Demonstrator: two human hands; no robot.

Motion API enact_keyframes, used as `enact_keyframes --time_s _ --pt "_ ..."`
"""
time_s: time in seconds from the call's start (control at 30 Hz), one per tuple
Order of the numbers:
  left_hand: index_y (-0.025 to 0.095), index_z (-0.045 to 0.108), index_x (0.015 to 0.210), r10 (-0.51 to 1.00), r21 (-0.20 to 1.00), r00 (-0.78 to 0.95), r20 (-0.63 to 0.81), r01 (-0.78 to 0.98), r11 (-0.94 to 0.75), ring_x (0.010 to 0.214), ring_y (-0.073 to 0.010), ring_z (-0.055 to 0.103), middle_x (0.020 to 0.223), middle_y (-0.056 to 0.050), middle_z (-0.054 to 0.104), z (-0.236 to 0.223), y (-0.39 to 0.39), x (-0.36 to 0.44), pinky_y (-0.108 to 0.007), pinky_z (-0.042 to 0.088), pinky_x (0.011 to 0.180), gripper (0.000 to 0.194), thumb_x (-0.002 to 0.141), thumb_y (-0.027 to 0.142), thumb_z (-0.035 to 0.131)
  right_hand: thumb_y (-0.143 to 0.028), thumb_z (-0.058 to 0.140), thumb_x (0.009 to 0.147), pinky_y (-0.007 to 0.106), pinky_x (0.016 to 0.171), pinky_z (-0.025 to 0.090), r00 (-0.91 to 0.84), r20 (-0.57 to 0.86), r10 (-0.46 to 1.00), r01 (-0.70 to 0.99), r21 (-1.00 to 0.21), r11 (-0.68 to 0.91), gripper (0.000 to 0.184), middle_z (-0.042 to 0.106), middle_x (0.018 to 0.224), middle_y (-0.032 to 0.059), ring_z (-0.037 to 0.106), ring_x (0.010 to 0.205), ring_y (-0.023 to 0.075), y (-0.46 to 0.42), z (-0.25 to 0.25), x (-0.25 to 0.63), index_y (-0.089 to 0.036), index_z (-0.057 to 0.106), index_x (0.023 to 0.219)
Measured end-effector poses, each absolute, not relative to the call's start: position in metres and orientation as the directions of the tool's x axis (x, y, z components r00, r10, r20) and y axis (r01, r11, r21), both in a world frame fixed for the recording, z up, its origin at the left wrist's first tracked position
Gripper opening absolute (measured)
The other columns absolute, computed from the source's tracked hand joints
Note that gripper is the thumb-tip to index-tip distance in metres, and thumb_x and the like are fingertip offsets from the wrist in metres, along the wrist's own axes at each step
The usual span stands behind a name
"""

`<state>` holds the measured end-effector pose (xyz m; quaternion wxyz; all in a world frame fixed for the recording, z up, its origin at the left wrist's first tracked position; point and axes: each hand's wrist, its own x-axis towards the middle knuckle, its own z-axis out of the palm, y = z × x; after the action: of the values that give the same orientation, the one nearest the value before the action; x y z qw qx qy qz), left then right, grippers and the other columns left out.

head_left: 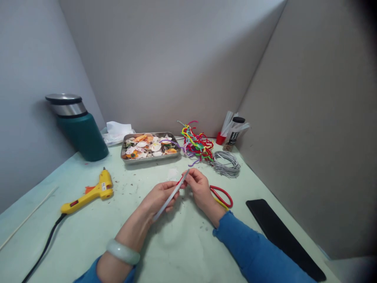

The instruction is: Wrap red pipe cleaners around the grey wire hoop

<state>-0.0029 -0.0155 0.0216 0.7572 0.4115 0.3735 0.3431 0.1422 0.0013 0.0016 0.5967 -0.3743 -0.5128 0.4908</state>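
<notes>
My left hand (163, 196) is closed around a pale, whitish glue stick (169, 201), which slants up and away from my wrist. Close to the stick's far end, a short stretch of red pipe cleaner (179, 181) shows against it. My right hand (200, 186) pinches there, thumb and fingers together on the red pipe cleaner. My fingers hide how the pipe cleaner sits on the stick. Scissors with red handles (222, 195) lie partly behind my right wrist.
A yellow glue gun (88, 195) and a teal bottle (84, 133) stand left. Farther back are a metal tray (153, 159) of shells, tangled pipe cleaners (197, 143), a wire coil (226, 164) and a jar (235, 135). A black flat strip (282, 236) lies right.
</notes>
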Motion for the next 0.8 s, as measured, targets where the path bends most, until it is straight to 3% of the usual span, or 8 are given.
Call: enact_keyframes --time_s 0.2,0.6,0.8 --pt "0.014 0.057 0.083 0.845 0.885 0.456 -0.279 -0.22 0.411 0.033 -0.0002 0.023 0.052 0.008 0.042 0.0177 -0.0142 -0.0018 -0.014 0.019 0.032 0.023 0.072 0.033 0.066 -0.036 0.056 0.081 0.023 0.056 0.041 -0.029 0.248 0.968 -0.158 -0.958 0.24 0.017 0.056 0.059 -0.0027 0.051 0.055 0.0114 0.0024 -0.0026 0.1435 -0.019 0.055 0.078" --pt "0.014 0.06 0.079 0.935 0.97 0.263 -0.239 0.016 0.243 0.032 -0.0017 0.023 0.052 0.006 0.045 0.021 -0.016 0.0039 -0.016 0.017 0.031 0.022 0.072 0.034 0.058 -0.032 0.059 0.079 0.023 0.055 0.037 0.001 0.265 0.964 -0.166 -0.951 0.261 0.015 0.052 0.059 -0.004 0.047 0.056 0.0107 0.0019 -0.0038 0.1421 -0.018 0.055 0.076" --pt "0.015 0.054 0.073 0.931 0.975 0.299 -0.212 0.006 0.22 0.035 -0.0025 0.024 0.053 0.006 0.043 0.0217 -0.0171 0.0024 -0.016 0.019 0.032 0.021 0.073 0.035 0.058 -0.033 0.059 0.078 0.023 0.057 0.038 0.005 0.258 0.966 -0.167 -0.952 0.255 0.016 0.053 0.06 -0.0035 0.049 0.057 0.0113 0.0012 -0.0006 0.1423 -0.018 0.056 0.075"
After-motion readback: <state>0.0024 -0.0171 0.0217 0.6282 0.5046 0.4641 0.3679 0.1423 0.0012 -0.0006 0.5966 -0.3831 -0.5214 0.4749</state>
